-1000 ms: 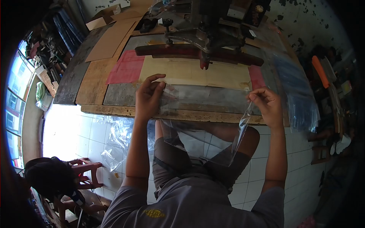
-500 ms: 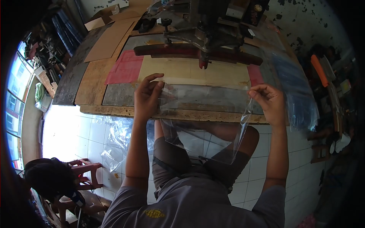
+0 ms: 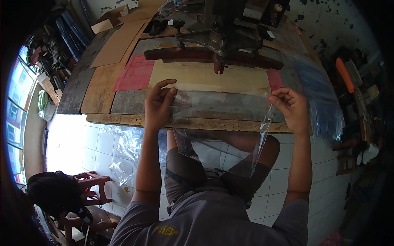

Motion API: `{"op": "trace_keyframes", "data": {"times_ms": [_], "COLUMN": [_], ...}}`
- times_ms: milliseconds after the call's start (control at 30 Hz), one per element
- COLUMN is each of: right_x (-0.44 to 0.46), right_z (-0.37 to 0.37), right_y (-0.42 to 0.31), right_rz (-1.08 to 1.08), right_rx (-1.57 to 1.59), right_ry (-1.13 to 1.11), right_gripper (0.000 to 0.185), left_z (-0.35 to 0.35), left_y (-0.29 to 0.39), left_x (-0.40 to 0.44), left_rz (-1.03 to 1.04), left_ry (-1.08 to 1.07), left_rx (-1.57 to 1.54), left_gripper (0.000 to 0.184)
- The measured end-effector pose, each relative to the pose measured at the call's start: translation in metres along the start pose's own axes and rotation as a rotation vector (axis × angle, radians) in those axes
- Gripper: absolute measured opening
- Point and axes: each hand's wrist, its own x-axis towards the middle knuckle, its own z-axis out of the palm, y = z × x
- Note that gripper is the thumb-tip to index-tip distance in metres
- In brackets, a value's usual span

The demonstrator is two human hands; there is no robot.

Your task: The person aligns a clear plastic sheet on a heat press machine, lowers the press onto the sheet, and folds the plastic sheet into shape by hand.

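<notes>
- Grey shirt (image 3: 230,217): on the chest, toward the wearer's left, we see a yellow oval emblem (image 3: 167,231); its marks resemble lettering, but they are too small and blurred for us to read.
- White piece (image 3: 170,22), near a knob (image 3: 178,23) of the machine (image 3: 221,41): we cannot tell at this size whether it bears any print.
- Everything else in view: we can read no word, brand, number or sign on it.

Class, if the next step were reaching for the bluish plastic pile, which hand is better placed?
Probably the right hand: it is nearer the bluish plastic pile than the left hand, though both hold the clear plastic.
</notes>
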Motion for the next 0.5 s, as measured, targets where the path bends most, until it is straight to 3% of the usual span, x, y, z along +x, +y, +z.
{"op": "trace_keyframes", "data": {"times_ms": [500], "right_x": [0.0021], "right_z": [-0.0046], "right_y": [-0.004], "right_rz": [0.023], "right_rx": [-0.065], "right_ry": [-0.046], "right_gripper": [0.021], "left_z": [0.0009], "left_y": [-0.001], "left_x": [0.0002], "left_rz": [0.021], "left_ry": [-0.013], "left_rx": [-0.021], "left_gripper": [0.029]}}
